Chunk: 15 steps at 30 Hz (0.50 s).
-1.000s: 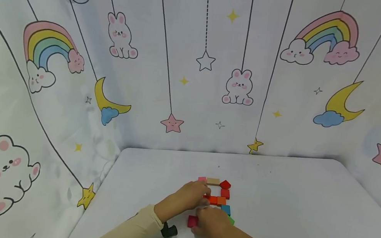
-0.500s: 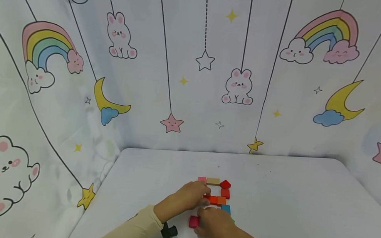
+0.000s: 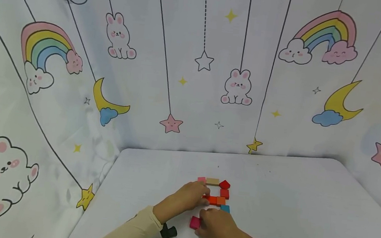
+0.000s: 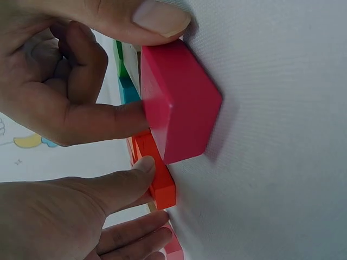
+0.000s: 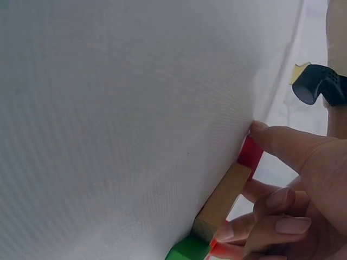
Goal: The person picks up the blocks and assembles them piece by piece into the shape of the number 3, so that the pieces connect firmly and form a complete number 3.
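Observation:
Right hand (image 3: 216, 224) pinches a magenta block (image 4: 184, 103) between thumb and index finger, low on the white table. In the right wrist view, that block meets the end of a natural wooden block (image 5: 222, 203), with a green block (image 5: 187, 249) beyond. My left hand (image 3: 187, 194) is just above it in the head view, its thumb and index finger at an orange-red block (image 4: 157, 179). Beside this sits an orange block (image 3: 221, 201), with a blue block (image 3: 225, 208) below it. The right hand hides the wooden and green blocks in the head view.
A pink block (image 3: 201, 179), a tan block (image 3: 212, 182), a red pentagonal block (image 3: 224, 184) and a red block (image 3: 224, 193) continue the line farther back. A black camera (image 3: 169, 232) is strapped to the left wrist. A patterned curtain (image 3: 199, 96) stands behind the table (image 3: 290, 199).
The right hand has slid slightly right with the magenta block, which now sits at a slight turn. The green block has gone out of sight behind this hand. The left hand stays put.

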Motion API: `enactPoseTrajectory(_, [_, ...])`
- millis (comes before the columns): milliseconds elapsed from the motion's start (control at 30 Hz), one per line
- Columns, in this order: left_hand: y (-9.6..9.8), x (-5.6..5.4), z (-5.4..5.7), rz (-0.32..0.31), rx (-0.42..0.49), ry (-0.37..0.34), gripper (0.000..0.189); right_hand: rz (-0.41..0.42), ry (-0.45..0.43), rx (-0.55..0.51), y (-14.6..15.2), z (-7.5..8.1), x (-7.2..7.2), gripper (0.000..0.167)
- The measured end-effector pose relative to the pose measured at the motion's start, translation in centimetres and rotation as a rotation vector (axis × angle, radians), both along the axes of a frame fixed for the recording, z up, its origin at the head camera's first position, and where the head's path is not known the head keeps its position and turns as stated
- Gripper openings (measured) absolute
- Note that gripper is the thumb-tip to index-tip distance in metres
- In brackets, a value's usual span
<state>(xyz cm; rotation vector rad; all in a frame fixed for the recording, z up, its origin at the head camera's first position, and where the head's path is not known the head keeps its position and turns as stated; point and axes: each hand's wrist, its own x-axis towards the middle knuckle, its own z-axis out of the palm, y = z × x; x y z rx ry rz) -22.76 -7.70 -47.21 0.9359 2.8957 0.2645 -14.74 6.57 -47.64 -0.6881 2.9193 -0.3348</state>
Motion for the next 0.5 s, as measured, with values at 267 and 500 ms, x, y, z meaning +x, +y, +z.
enactPoseTrajectory(267, [0.03,-0.01,0.07,0.0,-0.011,0.004,0.022,-0.019,-0.008,0.014,0.22,-0.02,0.06,0.037])
enactPoseTrajectory(500, [0.02,0.0,0.07,-0.001,-0.01,0.006,0.022,-0.004,0.007,-0.002,0.44,0.08,0.11,0.035])
